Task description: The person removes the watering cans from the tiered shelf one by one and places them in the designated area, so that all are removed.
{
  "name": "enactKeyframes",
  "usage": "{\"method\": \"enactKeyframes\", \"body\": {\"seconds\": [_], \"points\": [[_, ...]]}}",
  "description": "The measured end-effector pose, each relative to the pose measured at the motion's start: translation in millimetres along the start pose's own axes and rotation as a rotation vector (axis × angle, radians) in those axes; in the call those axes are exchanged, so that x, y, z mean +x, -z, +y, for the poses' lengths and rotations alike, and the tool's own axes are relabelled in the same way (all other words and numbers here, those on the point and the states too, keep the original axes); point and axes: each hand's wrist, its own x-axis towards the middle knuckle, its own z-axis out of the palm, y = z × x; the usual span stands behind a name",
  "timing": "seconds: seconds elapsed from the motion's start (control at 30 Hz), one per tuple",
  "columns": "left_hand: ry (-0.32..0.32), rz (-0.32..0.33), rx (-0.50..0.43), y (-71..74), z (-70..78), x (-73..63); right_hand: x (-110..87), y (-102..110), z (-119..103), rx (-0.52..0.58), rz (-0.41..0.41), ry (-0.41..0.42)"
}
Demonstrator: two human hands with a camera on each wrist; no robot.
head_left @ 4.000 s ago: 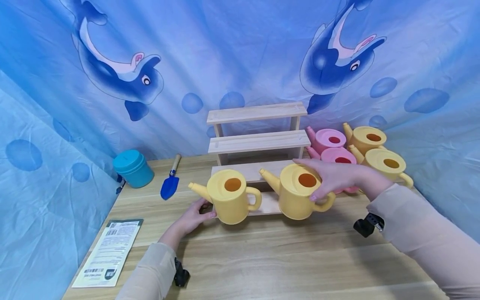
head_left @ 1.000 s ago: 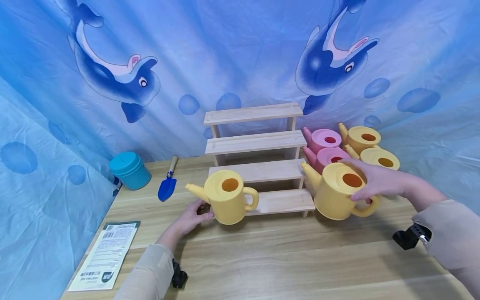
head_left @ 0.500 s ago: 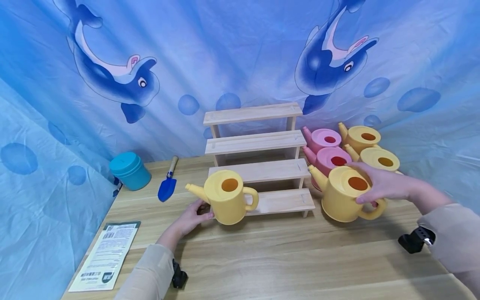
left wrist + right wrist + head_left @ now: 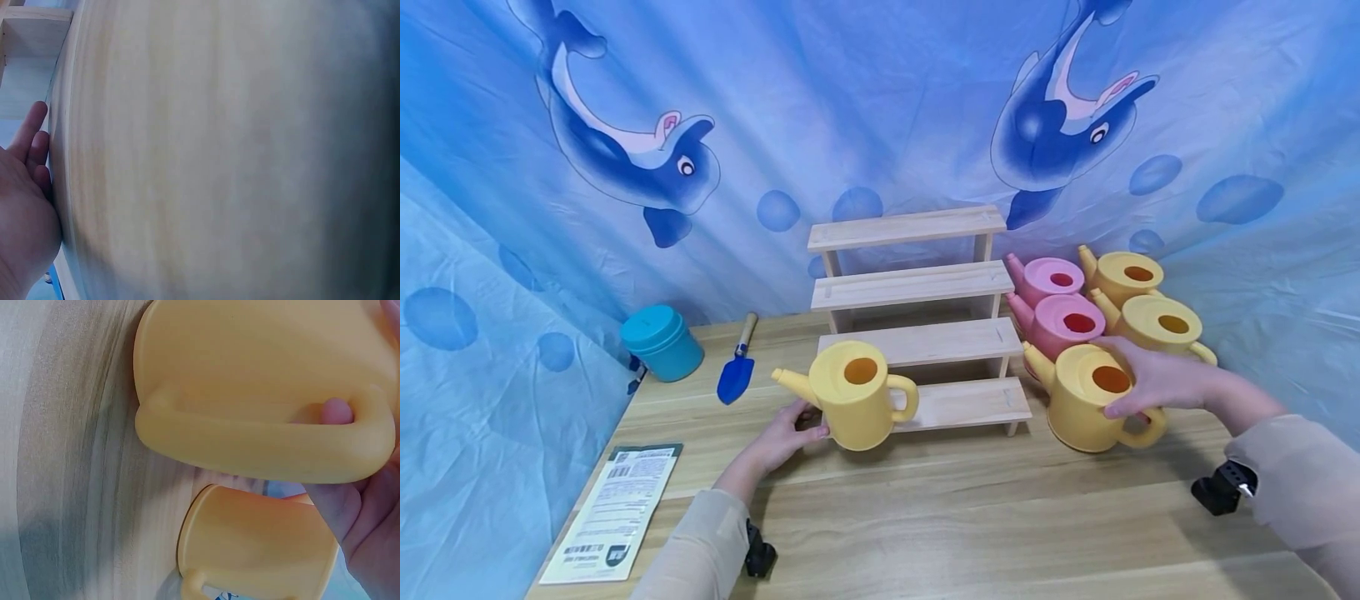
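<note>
My right hand [image 4: 1157, 375] grips a yellow watering can [image 4: 1082, 404] round its top, right of the stepped wooden shelf [image 4: 917, 343]. In the right wrist view, a fingertip shows through the handle [image 4: 262, 447] of that can, whose base is at the tabletop. Another yellow watering can [image 4: 853, 408] stands on the left part of the bottom step, spout to the left. My left hand [image 4: 782, 437] rests beside that step's left end, thumb near the can's base. In the left wrist view its relaxed fingers [image 4: 31, 132] lie near the tabletop.
Two pink watering cans [image 4: 1060, 321] and two more yellow watering cans [image 4: 1161, 321] stand at the back right. To the left are a teal lidded tub [image 4: 662, 346], a blue trowel [image 4: 735, 379] and a printed packet [image 4: 613, 517]. A dolphin curtain [image 4: 880, 108] hangs behind.
My right hand has carried its watering can rightward off the bottom step, then slightly lower beside the shelf. The left hand and the other can on the step have stayed put.
</note>
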Motion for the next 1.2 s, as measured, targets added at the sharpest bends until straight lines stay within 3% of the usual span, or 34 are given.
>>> {"method": "enactKeyframes", "body": {"seconds": [0.33,0.53,0.7,0.87,1.2], "points": [[0.01,0.005,-0.007,0.1,1.9,-1.7,0.6,2.3,1.0,0.118,-0.118,-0.076],[0.001,-0.005,0.01,-0.2,-0.2,-0.9,0.2,3.7,-0.9,0.127,-0.138,-0.085],[0.004,0.017,0.008,-2.7,-18.8,6.6,-1.4,10.9,-1.9,0.131,-0.135,-0.062],[0.005,0.04,0.032,-3.2,-30.5,11.3,-3.3,25.0,-8.9,0.071,-0.137,-0.07],[-0.01,0.035,0.03,-2.6,-28.6,10.0,10.3,40.7,-32.6,-0.137,-0.086,-0.016]]}}
